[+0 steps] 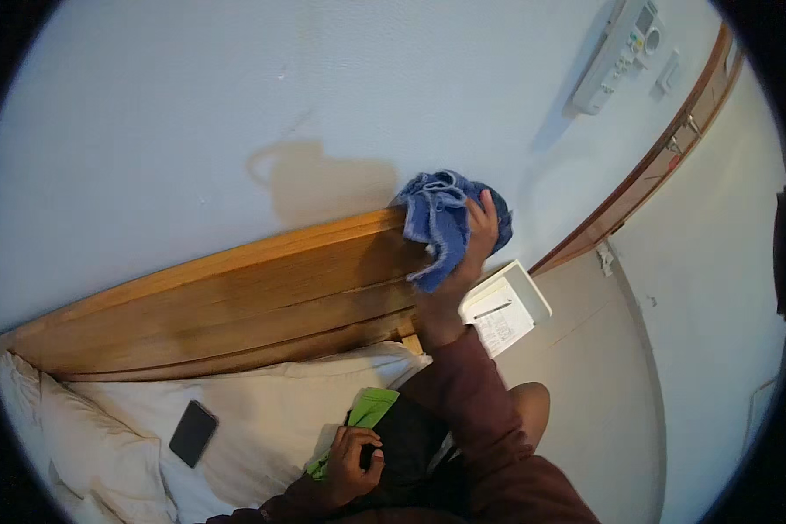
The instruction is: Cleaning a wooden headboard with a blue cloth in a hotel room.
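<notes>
A crumpled blue cloth (435, 216) with frayed edges is in my right hand (481, 226). My fingers press it over the upper right end of a wooden headboard (236, 295), and part of the cloth hangs down the front. Down at my lap, my left hand (355, 458) rests with curled fingers beside bright green fabric (373, 406). Whether those fingers grip the fabric is hidden. Dark clothing (409, 426) covers my thigh below the green piece.
On the bed's white sheet (255, 412) lies a dark smartphone (194, 433), with a pillow (105, 452) to its left. Right of the headboard, a white tray (538, 304) holds paper (504, 327) and a pen (492, 310). A remote control (619, 59) is mounted on the wall; a door (655, 157) stands beyond.
</notes>
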The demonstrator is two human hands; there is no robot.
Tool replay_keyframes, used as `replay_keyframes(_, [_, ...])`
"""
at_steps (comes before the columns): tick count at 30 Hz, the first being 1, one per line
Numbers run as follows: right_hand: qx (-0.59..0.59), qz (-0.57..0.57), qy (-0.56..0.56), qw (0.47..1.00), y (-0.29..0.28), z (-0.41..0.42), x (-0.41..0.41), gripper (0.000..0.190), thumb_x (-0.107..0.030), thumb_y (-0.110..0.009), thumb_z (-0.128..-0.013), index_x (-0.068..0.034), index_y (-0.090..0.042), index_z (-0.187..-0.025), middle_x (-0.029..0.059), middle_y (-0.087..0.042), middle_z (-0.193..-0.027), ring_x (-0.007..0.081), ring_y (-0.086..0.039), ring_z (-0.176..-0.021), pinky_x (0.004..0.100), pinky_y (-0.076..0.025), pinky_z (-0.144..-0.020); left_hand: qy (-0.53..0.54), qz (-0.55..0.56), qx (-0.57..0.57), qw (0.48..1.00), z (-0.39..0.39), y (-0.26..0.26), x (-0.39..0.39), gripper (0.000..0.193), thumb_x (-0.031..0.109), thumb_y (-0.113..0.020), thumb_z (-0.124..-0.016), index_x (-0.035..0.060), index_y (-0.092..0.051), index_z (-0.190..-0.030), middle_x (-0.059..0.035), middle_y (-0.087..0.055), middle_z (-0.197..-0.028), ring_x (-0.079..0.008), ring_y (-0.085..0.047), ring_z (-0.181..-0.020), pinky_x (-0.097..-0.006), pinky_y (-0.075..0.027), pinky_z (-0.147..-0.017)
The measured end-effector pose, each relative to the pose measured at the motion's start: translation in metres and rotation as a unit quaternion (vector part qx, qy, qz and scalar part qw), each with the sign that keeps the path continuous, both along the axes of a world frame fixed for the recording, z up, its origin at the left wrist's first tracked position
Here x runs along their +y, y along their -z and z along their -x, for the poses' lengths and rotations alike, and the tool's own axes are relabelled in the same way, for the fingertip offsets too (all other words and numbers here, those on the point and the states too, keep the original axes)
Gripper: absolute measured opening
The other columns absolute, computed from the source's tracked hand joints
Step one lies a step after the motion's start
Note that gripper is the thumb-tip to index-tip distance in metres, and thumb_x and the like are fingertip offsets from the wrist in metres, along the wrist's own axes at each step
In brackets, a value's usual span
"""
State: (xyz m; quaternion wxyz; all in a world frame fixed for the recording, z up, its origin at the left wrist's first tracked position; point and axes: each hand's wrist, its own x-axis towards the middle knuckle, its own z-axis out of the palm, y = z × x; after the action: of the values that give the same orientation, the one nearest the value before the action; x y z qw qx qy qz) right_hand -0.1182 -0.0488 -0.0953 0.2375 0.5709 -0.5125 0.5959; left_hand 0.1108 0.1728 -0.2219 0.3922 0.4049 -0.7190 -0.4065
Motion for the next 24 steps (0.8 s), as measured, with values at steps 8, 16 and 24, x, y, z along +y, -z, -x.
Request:
replay_keyframes(8, [0.156,-0.042,-0.069,0.984,-0.005,-0.004,0.007,0.048,-0.015,-0.069,-0.089,-0.010,-0.061,-0.136,0.0123,-0.061,-0.137,0.0364,-0.049,-0.139,0.0542,-0.033,-0.116,0.022,-0.002,0.012,1.000,-0.017,0.007,-0.001,0.012,0.010,-0.066,-0.090,0.0049,-0.059,-0.098,-0.0136,-0.063,-0.102,-0.0317,-0.060,-0.095,-0.0459,-0.048,-0.087])
replay_keyframes(16, [0.088,-0.053,-0.012,0.995,0.005,-0.015,0.017,0.050,-0.011,-0.076,-0.085,-0.008,-0.060,-0.133,0.0145,-0.056,-0.144,0.0420,-0.035,-0.148,0.0537,-0.031,-0.120,0.038,-0.007,-0.008,0.999,-0.012,-0.002,-0.004,0.011,0.009,-0.065,-0.090,0.0044,-0.058,-0.098,-0.0132,-0.064,-0.100,-0.0319,-0.061,-0.095,-0.0459,-0.048,-0.088])
replay_keyframes(24, [0.063,-0.062,-0.040,0.995,0.025,-0.001,0.017,0.049,-0.012,-0.070,-0.089,-0.013,-0.061,-0.137,0.0153,-0.047,-0.156,0.0368,-0.028,-0.154,0.0546,-0.029,-0.120,0.037,0.022,0.016,0.999,-0.005,-0.002,-0.004,0.008,0.012,-0.064,-0.093,0.0048,-0.060,-0.092,-0.0136,-0.065,-0.095,-0.0313,-0.062,-0.090,-0.0448,-0.048,-0.082])
